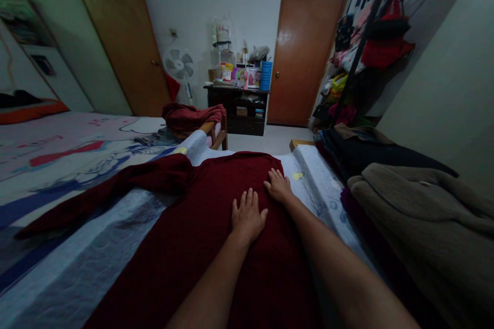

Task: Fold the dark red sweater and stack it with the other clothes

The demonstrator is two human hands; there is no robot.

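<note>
Left hand point(249, 216): palm down, fingers slightly apart and thumb out to the right, grasping nothing. Right hand point(278, 186): palm down, fingers spread, a little farther forward and close to the right edge of the cloth; also grasping nothing. Hands are near each other, not touching.

Under both hands lies a dark red, soft fabric garment point(204, 226), laid out flat. Its body runs from the near edge of view to just beyond the fingertips; one long sleeve extends left. Left hand rests right of the garment's midline.

Beneath the garment: a pale blue-white patterned cover point(111, 252), visible on both sides. Right of the right arm: a stack holding a grey-brown fleecy garment point(405, 200) and, behind it, a dark garment with a brown collar point(409, 157). Left: a bed sheet with pink, white and blue cartoon print point(77, 149); the sleeve reaches over its edge. Ahead to the left, a bunched dull-red cloth point(193, 117) lies at a wooden frame point(219, 139).

Containers, far wall: a low black cabinet point(245, 127) with an open shelf; inside, a small brown box point(242, 111) and a small blue item point(259, 113). On top, a blue ribbed cylindrical container point(266, 76), contents not visible, and a yellow-and-red packet point(226, 72). Upper right: a red bag point(386, 52) hangs, contents hidden.
</note>
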